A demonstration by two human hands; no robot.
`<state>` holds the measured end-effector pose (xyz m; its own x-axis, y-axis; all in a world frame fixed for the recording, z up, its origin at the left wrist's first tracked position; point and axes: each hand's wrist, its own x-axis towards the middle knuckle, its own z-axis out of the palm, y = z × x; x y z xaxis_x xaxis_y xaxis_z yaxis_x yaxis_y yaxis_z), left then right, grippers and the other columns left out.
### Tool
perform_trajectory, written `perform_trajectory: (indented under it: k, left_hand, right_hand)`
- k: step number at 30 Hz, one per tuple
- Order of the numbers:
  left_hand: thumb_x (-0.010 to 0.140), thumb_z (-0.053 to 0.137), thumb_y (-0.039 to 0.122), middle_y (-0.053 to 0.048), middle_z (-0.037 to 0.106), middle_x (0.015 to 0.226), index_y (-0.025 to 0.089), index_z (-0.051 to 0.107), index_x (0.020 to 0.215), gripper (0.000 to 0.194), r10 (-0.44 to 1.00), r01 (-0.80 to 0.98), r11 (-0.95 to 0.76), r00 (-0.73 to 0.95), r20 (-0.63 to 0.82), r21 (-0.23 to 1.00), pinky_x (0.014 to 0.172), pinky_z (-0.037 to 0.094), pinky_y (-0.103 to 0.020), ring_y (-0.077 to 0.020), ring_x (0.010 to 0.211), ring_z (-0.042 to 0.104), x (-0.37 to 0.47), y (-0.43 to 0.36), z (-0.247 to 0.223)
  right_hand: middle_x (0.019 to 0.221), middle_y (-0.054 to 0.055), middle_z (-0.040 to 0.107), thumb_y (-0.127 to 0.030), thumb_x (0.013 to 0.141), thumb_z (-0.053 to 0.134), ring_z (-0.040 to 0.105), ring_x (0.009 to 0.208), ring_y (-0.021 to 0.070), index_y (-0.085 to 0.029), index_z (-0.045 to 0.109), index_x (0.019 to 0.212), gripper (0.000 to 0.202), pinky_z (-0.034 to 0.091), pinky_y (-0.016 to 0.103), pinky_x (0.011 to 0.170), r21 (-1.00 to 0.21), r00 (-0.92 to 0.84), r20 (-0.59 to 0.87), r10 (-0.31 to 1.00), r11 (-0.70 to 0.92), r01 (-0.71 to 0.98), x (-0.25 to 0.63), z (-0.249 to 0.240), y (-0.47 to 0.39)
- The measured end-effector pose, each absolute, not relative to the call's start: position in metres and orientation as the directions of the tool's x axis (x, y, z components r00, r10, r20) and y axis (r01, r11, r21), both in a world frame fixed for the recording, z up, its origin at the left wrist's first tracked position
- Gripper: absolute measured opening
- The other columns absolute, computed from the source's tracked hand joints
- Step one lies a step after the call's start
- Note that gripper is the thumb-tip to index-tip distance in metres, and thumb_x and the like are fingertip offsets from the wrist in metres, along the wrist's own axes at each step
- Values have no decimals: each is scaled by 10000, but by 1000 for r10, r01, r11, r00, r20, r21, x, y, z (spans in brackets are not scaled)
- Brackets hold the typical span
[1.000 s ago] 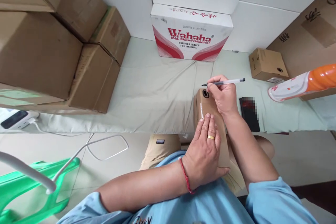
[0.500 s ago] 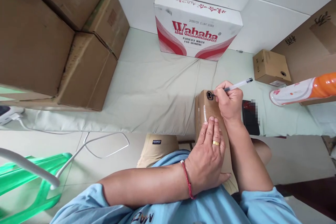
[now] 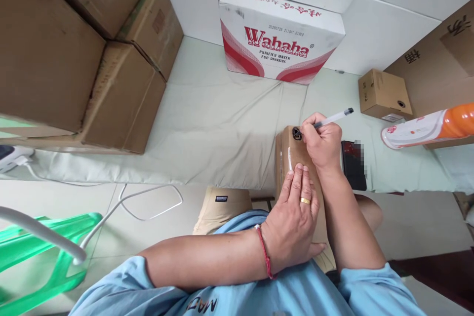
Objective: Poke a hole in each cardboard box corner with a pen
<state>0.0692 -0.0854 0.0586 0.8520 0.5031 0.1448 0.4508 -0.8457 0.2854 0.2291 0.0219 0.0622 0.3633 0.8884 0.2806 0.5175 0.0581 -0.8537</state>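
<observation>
A brown cardboard box (image 3: 296,155) rests partly on the table's front edge and reaches back toward my body. My left hand (image 3: 294,219) lies flat on its top, fingers stretched forward, with a gold ring on one finger. Between the fingers of my right hand (image 3: 322,138) is a pen (image 3: 335,117) with a clear barrel and a black end. Its tip meets a small dark drawn mark (image 3: 296,133) near the box's far end. A strip of shiny tape (image 3: 290,159) runs along the box top.
A white and red water carton (image 3: 279,39) stands against the wall. Brown cartons (image 3: 126,94) are stacked at the left. To the right are a dark phone-like object (image 3: 353,164), a small cardboard box (image 3: 385,94) and an orange-and-white bottle (image 3: 425,127). A green stool (image 3: 66,252) stands lower left.
The pen has shifted slightly with my right hand, and the dark mark looks a little more filled in. My left hand stays in place on the box.
</observation>
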Motion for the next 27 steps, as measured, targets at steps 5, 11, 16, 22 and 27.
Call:
perform_trajectory:
  k: [5, 11, 16, 22, 27]
  left_hand:
    - [876, 659, 820, -486, 282, 1693, -124, 458, 1560, 1182, 492, 450, -851, 864, 108, 271, 1346, 116, -658, -599, 1650, 250, 68, -84, 62]
    - [930, 631, 783, -464, 223, 1728, -28, 279, 1688, 1164, 465, 423, -841, 884, 50, 336, 1338, 78, -668, -560, 1670, 240, 66, -82, 64]
    - [925, 622, 800, -443, 253, 1733, -16, 291, 1691, 1167, 469, 426, -847, 880, 71, 320, 1341, 60, -660, -560, 1673, 229, 66, -83, 62]
    - [902, 640, 809, -463, 306, 1698, -30, 360, 1655, 1162, 490, 434, -852, 858, 155, 291, 1334, 34, -655, -578, 1652, 274, 67, -86, 57]
    - [886, 659, 809, -470, 288, 1702, -45, 384, 1635, 1169, 501, 442, -848, 849, 167, 292, 1335, 27, -656, -583, 1654, 262, 68, -87, 55]
  right_hand:
    - [587, -58, 535, -248, 863, 589, 495, 574, 122, -237, 589, 682, 181, 387, 275, 607, -862, 397, 297, 868, 65, 503, 230, 61, 22]
    - [627, -50, 576, -253, 875, 615, 527, 604, 128, -236, 612, 709, 167, 400, 278, 629, -851, 400, 271, 876, 23, 525, 231, 61, 22]
    - [613, -50, 559, -254, 873, 607, 498, 584, 119, -234, 589, 682, 193, 381, 264, 601, -845, 382, 249, 890, 7, 534, 230, 63, 22]
    - [620, -52, 575, -277, 879, 614, 526, 600, 128, -232, 621, 732, 154, 406, 263, 622, -852, 409, 249, 878, -2, 523, 230, 63, 21]
    - [615, -52, 567, -274, 863, 613, 504, 588, 126, -230, 621, 710, 159, 398, 269, 620, -836, 425, 258, 868, -20, 549, 231, 60, 23]
